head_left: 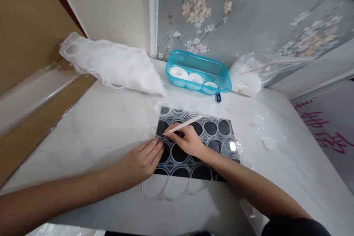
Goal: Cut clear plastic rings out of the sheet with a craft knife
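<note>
A clear plastic sheet with rows of round rings [179, 153] lies over a black rectangular sheet [166, 123] on the white table. In my right hand [189, 140] is a slim, flat-sided white stick [188, 122], pinched like a pen. It slants up to the right, and its lower tip meets the sheet near the left edge; I cannot make out what the tip is. My left hand [146, 156] rests flat with fingers stretched out, its fingertips on the sheet's left edge just below that tip. Part of the ringed sheet is hidden under both hands.
A turquoise plastic basket [197, 57] with several white rings stands behind the sheet. Left of it lies a heap of translucent ringed plastic [116, 64]. A zip bag with white contents [246, 77] stands right, and a small blue object [218, 97] lies before the basket.
</note>
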Motion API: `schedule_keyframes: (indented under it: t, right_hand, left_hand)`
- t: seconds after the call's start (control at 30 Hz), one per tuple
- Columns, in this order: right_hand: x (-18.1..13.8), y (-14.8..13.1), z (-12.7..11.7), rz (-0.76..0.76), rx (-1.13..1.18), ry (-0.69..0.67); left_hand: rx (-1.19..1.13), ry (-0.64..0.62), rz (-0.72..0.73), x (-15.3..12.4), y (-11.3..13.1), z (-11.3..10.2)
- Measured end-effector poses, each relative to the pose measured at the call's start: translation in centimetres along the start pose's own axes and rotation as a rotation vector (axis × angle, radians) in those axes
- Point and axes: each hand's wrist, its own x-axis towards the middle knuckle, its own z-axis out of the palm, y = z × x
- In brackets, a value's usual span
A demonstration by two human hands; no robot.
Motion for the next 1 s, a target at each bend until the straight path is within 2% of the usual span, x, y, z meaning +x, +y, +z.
schedule_keyframes:
  t: [0.37,0.63,0.73,0.87,1.0]
  right_hand:
    - [-0.4,0.0,0.1,-0.006,-0.009,0.013]
    - [-0.4,-0.1,0.1,0.014,-0.066,0.013]
    - [-0.7,0.1,-0.1,-0.117,-0.165,0.028]
    - [-1.8,0.8,0.1,-0.397,-0.356,-0.100]
    - [-1.7,0.9,0.3,-0.492,-0.557,-0.199]
  left_hand:
    - [-0.116,0.011,-0.012,-0.3,0.1,0.9]
    - [-0.179,-0.031,-0.060,-0.4,0.3,1.0]
    - [-0.238,-0.046,-0.114,-0.3,0.4,1.1]
    - [-0.335,-0.037,-0.183,-0.2,0.8,0.8]
    - [-0.392,-0.050,-0.233,-0.1,1.0,0.4]
